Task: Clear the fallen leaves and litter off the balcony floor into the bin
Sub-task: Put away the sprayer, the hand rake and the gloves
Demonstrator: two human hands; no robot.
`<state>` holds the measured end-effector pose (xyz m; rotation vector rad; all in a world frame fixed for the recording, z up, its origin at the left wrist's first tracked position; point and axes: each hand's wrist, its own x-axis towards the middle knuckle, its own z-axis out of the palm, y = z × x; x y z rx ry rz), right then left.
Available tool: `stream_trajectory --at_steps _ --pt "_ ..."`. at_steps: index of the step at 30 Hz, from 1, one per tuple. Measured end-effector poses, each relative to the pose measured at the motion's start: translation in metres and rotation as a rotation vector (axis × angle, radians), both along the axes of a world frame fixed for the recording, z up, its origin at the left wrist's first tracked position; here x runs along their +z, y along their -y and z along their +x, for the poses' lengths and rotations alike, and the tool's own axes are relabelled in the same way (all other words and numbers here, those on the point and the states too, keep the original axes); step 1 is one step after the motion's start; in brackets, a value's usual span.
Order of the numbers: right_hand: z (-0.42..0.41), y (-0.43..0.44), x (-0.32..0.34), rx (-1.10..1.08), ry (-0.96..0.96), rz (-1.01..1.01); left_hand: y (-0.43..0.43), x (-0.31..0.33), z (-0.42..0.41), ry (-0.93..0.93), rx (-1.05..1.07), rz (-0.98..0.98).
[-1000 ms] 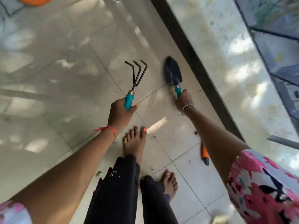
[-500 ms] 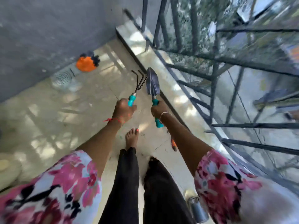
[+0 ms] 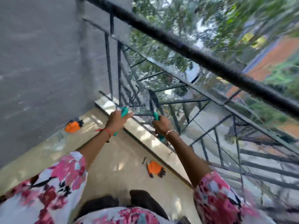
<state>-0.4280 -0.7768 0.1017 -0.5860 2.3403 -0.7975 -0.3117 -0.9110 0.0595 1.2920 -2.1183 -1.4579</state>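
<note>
Ahead, both arms stretched fwd, hands near each other. L hand gripped teal rake handle, head lost in blur; R hand gripped trowel, blade upright before railing. Below on floor: orange glove near kerb w/ small dark scrap just beside; 2nd glove by wall, well apart.

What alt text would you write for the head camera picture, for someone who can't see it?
Seen from above, a person's left hand and right hand each grip a teal-handled garden tool, the right one a trowel. Two orange gloves lie on the balcony floor beside a dark railing.
</note>
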Motion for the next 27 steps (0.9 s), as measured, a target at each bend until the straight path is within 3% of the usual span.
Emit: stream_trajectory --at_steps 4,13,20,27 --pt "0.017 -0.062 0.009 -0.234 -0.051 -0.099 -0.035 0.017 -0.019 -0.082 -0.227 0.091" --pt "0.09 -0.217 -0.006 -0.89 0.008 -0.287 -0.179 0.016 -0.033 0.0 -0.775 0.12" --pt "0.155 -0.374 -0.016 -1.318 0.013 -0.398 -0.357 -0.002 -0.019 0.06 -0.983 0.2" --pt "0.216 -0.557 -0.028 -1.644 -0.006 -0.401 -0.572 -0.019 0.005 0.276 -1.268 0.352"
